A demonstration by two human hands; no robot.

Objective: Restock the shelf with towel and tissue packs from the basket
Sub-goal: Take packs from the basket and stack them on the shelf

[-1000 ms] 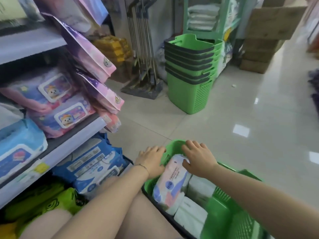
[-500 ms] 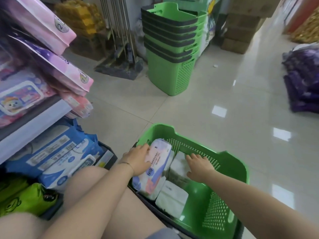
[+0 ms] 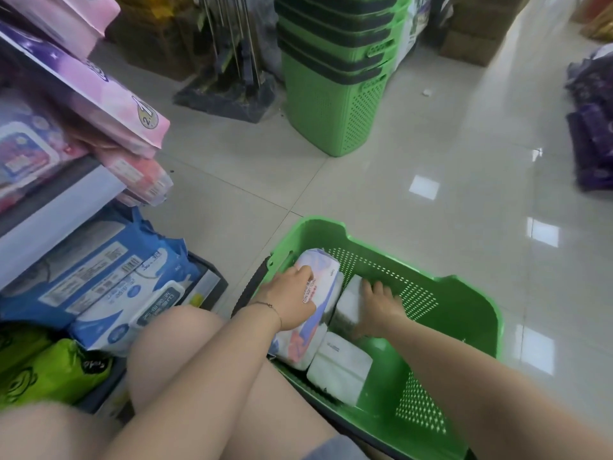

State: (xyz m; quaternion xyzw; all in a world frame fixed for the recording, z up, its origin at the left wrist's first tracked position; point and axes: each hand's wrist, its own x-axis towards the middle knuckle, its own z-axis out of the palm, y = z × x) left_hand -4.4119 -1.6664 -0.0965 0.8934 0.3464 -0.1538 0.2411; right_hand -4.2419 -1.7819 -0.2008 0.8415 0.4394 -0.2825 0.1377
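A green plastic basket [image 3: 464, 313] sits on the floor in front of my knees. Inside stands a white, pink and purple towel pack [image 3: 323, 270] on its edge at the left side. My left hand [image 3: 288, 298] grips that pack from the side, fingers curled over its top. Two plain white tissue packs lie beside it: one [image 3: 348, 302] in the middle and one [image 3: 340, 366] nearer me. My right hand [image 3: 378, 307] lies on the middle white pack, fingers curled round its far edge. The shelf [image 3: 56, 210] is at my left.
The shelf holds pink and purple packs [image 3: 99, 91] above and blue wipe packs [image 3: 99, 277] and green packs [image 3: 49, 370] below. A stack of green baskets [image 3: 335, 81] and dustpans [image 3: 232, 84] stand ahead. Purple packs [image 3: 590, 127] lie on the floor at right.
My right hand has gone down from the pink pack's top onto the middle white pack. My left hand now holds the pink pack's side. The view tilted downward.
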